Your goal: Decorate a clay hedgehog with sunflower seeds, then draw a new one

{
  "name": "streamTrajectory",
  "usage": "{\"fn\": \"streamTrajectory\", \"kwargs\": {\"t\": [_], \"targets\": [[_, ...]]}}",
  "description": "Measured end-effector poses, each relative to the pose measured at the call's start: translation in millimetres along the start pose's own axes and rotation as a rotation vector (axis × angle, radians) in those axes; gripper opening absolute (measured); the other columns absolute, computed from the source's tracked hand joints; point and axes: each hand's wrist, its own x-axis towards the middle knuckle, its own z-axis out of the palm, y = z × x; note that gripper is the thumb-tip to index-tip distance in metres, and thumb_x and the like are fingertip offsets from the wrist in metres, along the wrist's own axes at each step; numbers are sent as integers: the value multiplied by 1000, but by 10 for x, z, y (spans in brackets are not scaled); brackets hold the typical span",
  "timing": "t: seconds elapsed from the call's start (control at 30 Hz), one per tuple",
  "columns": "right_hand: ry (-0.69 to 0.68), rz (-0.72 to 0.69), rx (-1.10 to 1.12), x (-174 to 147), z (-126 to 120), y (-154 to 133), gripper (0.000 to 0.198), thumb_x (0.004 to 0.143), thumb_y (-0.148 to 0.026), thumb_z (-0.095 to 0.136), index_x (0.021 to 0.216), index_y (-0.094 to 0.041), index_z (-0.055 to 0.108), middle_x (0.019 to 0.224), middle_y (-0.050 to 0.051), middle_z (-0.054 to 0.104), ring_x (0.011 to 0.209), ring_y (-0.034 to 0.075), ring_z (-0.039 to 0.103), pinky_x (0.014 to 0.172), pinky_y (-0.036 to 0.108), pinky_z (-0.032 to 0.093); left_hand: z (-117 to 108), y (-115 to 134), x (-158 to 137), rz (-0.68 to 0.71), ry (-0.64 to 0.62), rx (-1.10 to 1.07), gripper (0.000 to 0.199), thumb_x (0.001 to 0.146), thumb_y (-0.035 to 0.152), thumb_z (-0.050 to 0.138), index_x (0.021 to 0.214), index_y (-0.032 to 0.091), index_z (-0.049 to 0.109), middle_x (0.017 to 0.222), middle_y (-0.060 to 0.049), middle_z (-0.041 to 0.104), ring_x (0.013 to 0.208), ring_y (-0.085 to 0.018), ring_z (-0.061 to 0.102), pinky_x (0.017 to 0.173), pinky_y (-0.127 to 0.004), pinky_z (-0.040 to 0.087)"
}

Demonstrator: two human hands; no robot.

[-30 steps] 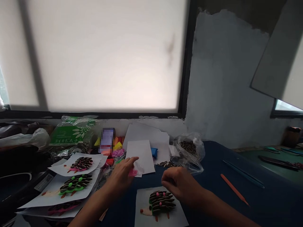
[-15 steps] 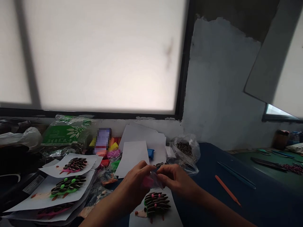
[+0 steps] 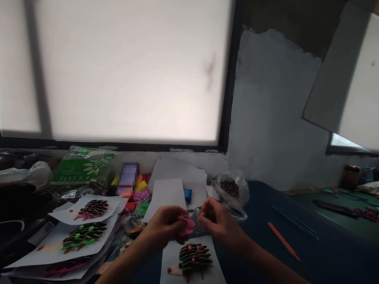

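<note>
Clay is sitting pinched in my left hand near the hedgehog picture; my right hand is pinching the wrapper. I'm figuring gentle, even pulling avoids tearing it.

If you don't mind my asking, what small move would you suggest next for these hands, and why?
I would probably have the right hand gently draw the clear plastic away from the pink clay, since the left hand grips the clay while the right pinches the plastic, which spans the gap between them.
</note>
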Motion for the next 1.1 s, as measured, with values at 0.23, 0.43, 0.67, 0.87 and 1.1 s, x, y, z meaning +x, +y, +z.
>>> {"fn": "streamTrajectory", "kwargs": {"t": [0.23,0.43,0.67,0.87,1.1], "targets": [[0,-60,-105,4,19,7,16,90,-25,54,89,-17,69,73,1,59,61,13,46,57,25,37,-23,-34,-55,40,14,-135,46,70,43,79,103,14,62,69,1,65,66,-18,67,66,-32,54],[9,-52,-115,15,26,58,22,85,-14,53,82,-16,76,75,3,65,70,16,57,63,26,44,10,-82,-38,38,13,-123,45,72,36,77,109,14,63,67,1,67,67,-18,67,65,-31,55],[-17,-87,88,30,35,43,24,90,-27,56,90,-19,79,85,5,66,77,17,60,70,29,49,-36,-129,15,-10,11,-43,32,69,34,81,84,14,61,64,-1,69,58,-18,68,51,-27,53],[-44,-26,111,38,54,86,16,83,-26,66,85,-18,80,80,4,66,72,16,58,67,28,47,15,-89,-6,-31,33,-9,32,65,38,81,71,16,59,56,0,65,50,-16,64,43,-23,48],[-64,-42,26,19,40,35,22,86,-38,68,89,-20,81,77,2,63,70,15,54,62,26,43,75,-65,-28,-16,41,-32,39,63,45,78,81,16,58,61,0,64,59,-18,67,54,-28,52]]}}
